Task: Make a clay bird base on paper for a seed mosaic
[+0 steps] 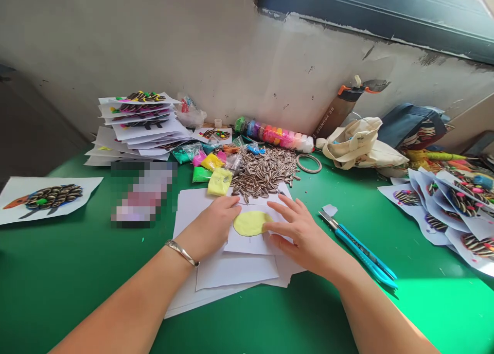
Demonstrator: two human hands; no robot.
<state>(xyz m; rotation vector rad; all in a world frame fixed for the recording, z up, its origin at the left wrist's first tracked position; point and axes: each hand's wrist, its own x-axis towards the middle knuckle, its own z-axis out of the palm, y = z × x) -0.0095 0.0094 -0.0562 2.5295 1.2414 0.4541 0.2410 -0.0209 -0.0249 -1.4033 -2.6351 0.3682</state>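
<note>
A flat oval of pale yellow clay [250,224] lies on a small white paper sheet [247,245], with short drawn lines below it. At the sheet's left edge is my left hand [212,223], its fingers drawn together on the paper and its thumb close to the clay. My right hand [303,233] is open, fingers spread over the sheet's right side, with fingertips at the clay's right edge. More white paper [237,271] lies underneath. Just beyond the hands are a pile of striped sunflower seeds [266,171] and a yellow clay packet [219,181].
Blue craft knives [363,256] lie on the green table [301,313] at right, near a tape ring [309,163]. Seed-decorated pictures are stacked in a left pile [142,133] and a right pile [443,205]. A cloth bag [358,145] and bottle [335,112] stand by the wall.
</note>
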